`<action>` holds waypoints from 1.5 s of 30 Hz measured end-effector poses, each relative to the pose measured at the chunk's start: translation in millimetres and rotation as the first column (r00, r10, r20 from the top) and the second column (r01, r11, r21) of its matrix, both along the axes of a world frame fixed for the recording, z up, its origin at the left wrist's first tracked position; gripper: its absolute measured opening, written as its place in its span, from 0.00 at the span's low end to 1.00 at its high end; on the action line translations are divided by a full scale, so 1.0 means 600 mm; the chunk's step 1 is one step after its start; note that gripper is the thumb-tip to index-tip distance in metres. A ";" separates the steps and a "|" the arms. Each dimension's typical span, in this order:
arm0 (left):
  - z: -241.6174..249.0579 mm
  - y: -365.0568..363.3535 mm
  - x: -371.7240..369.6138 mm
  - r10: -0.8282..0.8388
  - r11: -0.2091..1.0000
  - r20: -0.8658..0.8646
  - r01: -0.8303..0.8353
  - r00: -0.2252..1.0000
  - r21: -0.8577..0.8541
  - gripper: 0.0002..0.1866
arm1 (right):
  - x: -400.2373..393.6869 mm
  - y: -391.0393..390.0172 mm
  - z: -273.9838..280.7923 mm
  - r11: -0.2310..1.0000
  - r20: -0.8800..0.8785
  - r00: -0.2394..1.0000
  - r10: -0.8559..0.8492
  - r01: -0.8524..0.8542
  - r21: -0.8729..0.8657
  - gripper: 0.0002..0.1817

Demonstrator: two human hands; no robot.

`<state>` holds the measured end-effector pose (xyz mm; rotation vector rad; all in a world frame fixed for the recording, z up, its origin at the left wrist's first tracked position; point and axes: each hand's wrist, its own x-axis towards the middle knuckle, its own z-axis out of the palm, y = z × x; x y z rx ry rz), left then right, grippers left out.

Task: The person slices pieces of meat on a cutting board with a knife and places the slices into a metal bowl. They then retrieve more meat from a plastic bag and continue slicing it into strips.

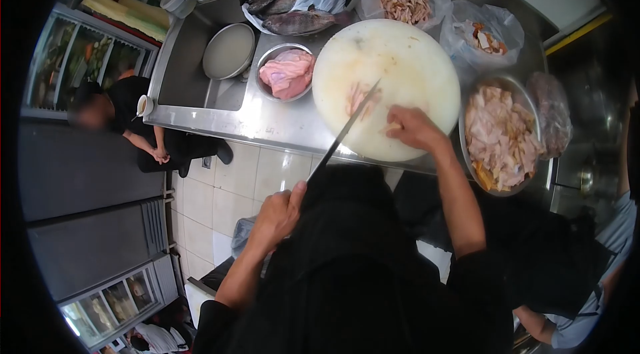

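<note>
My left hand (277, 217) is closed round the handle of a long knife (341, 136), whose blade slants up over a round white cutting board (417, 61). A few thin meat strips (359, 97) lie on the board beside and under the blade. Over the board's lower right part, my right hand (415, 129) is closed, its fingertips pinching a small pale piece that is too small to name. Right of the board stands a metal bowl of sliced meat (501, 134). To its left, a smaller bowl holds pink raw meat (288, 74).
Whole fish (300, 22) lie in a bagged bowl behind. Bags of meat strips (403, 2) and orange-and-white pieces (488, 39) stand behind the board. A sink (183, 81) holds a round pan (229, 51). One person (143, 121) sits at left; another person's arm (537, 324) shows lower right.
</note>
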<state>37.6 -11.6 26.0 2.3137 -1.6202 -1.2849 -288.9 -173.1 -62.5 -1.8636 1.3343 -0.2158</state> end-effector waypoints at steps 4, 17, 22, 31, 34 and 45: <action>-0.008 -0.001 0.007 -0.038 0.999 0.007 0.038 0.999 -0.015 0.48 | -0.017 0.008 -0.027 0.971 0.194 0.979 -0.065 0.106 -0.213 0.32; 0.031 -0.044 -0.019 -0.054 0.997 0.017 0.053 0.998 0.057 0.44 | -0.070 0.025 -0.035 0.741 0.184 0.904 -0.385 0.422 -0.522 0.26; 0.025 -0.048 -0.004 -0.044 0.998 0.077 0.048 0.996 -0.051 0.41 | -0.050 0.029 -0.026 0.779 0.157 0.930 -0.332 0.364 -0.511 0.16; 0.057 -0.045 -0.011 -0.072 0.988 0.053 0.064 0.996 0.141 0.45 | 0.014 0.025 -0.058 0.797 0.197 0.980 -0.032 0.144 -0.587 0.15; 0.058 -0.037 -0.004 -0.106 0.968 0.091 0.082 0.990 0.238 0.42 | 0.024 0.047 -0.039 0.782 0.254 0.959 -0.129 0.256 -0.569 0.13; 0.049 -0.023 -0.010 -0.138 0.965 0.077 0.117 0.987 0.235 0.39 | 0.028 0.067 -0.055 0.709 0.324 0.926 -0.194 0.361 -0.606 0.08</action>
